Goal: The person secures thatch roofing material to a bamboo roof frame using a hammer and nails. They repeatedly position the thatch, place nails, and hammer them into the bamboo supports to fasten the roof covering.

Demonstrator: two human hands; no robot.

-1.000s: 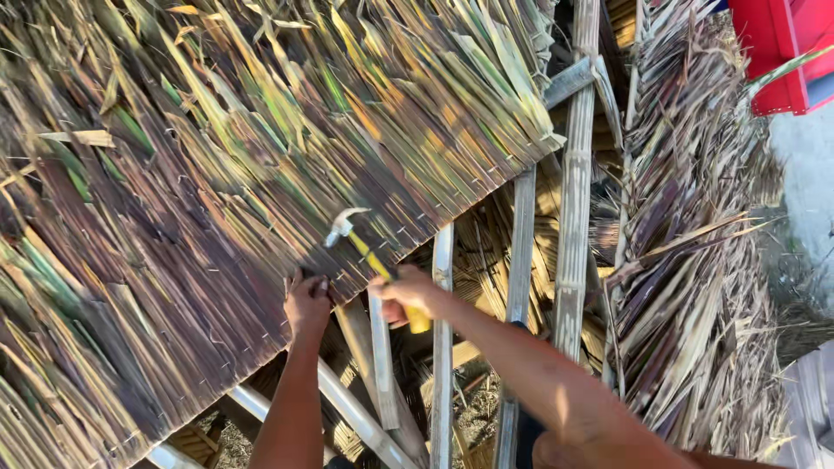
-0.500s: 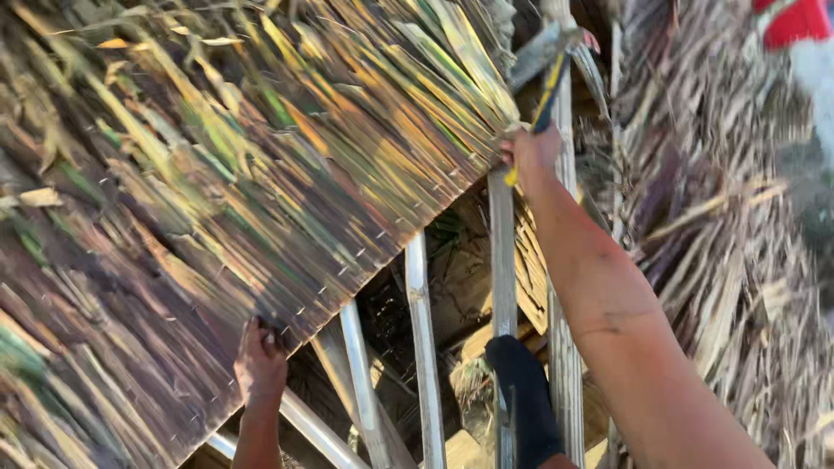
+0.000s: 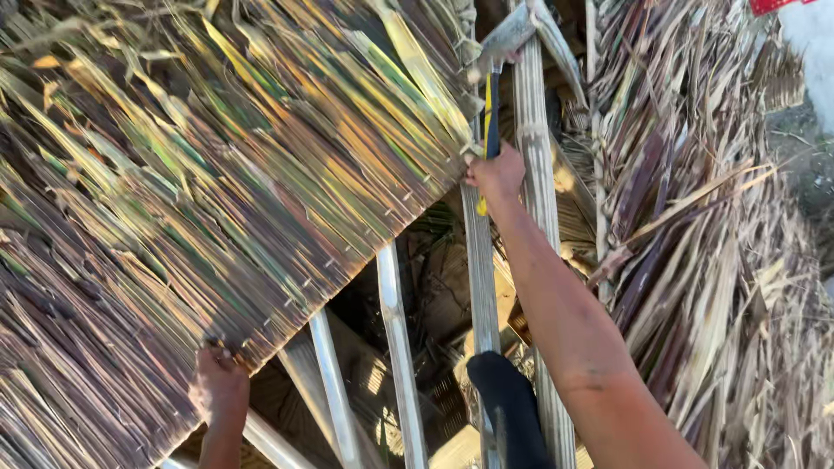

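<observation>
Two hands busy: my right hand (image 3: 497,174) fists the hammer (image 3: 493,104), handle near vertical, head up; my left hand (image 3: 219,389) pinches the thatch panel (image 3: 217,174) edge.

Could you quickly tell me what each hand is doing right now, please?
Left hand: closed on the lower edge of the thatch panel.
Right hand: closed around the handle of the hammer.

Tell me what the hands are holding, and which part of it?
The right hand holds a hammer by the lower end of its yellow-and-dark handle, head up. The left hand grips the lower edge of the thatch panel.
</observation>
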